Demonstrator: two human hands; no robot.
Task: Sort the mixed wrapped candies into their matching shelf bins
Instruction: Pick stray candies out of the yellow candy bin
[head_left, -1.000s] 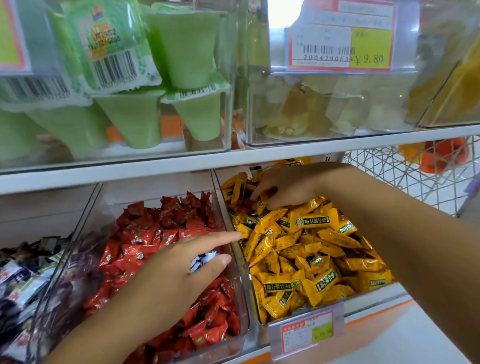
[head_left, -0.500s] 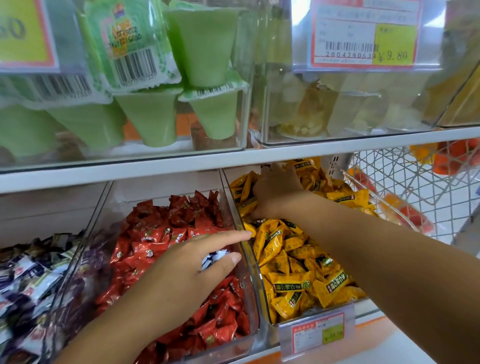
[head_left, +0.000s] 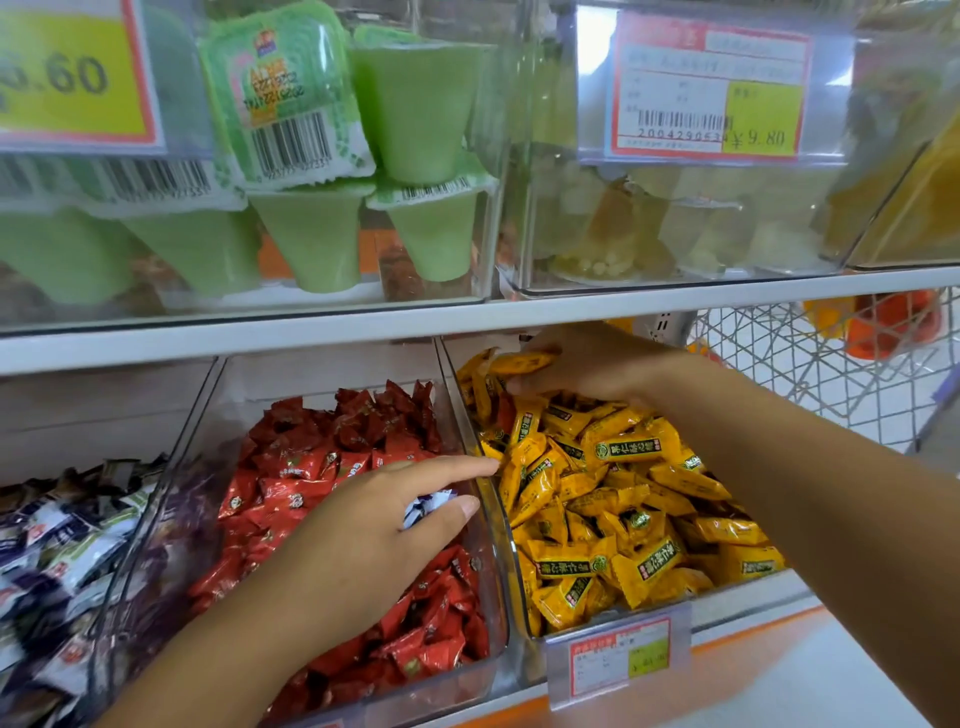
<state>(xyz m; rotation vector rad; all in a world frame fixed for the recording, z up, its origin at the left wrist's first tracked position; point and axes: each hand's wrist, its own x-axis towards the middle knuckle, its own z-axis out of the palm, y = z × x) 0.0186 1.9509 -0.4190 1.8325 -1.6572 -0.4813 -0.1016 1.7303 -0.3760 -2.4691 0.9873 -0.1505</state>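
Observation:
Three clear bins sit side by side on the lower shelf. The middle bin (head_left: 475, 670) holds red wrapped candies (head_left: 311, 467). The bin to its right (head_left: 524, 587) holds yellow wrapped candies (head_left: 623, 519). My left hand (head_left: 374, 540) hovers over the red bin and holds a blue-and-white wrapped candy (head_left: 426, 508) under its fingers, with the index finger stretched toward the divider. My right hand (head_left: 587, 366) reaches deep into the back of the yellow bin, fingers curled among the yellow candies there; what it grips is hidden.
A left bin holds dark blue-and-white wrapped candies (head_left: 57, 561). The upper shelf (head_left: 467, 317) hangs low over the bins and carries green jelly cups (head_left: 311, 234) and pale jelly cups (head_left: 649, 228). A wire basket (head_left: 810, 364) stands at the right. A price tag (head_left: 618, 654) fronts the yellow bin.
My right hand has pushed farther back into the yellow bin, under the upper shelf. My left hand has stayed over the red bin with the blue-and-white candy.

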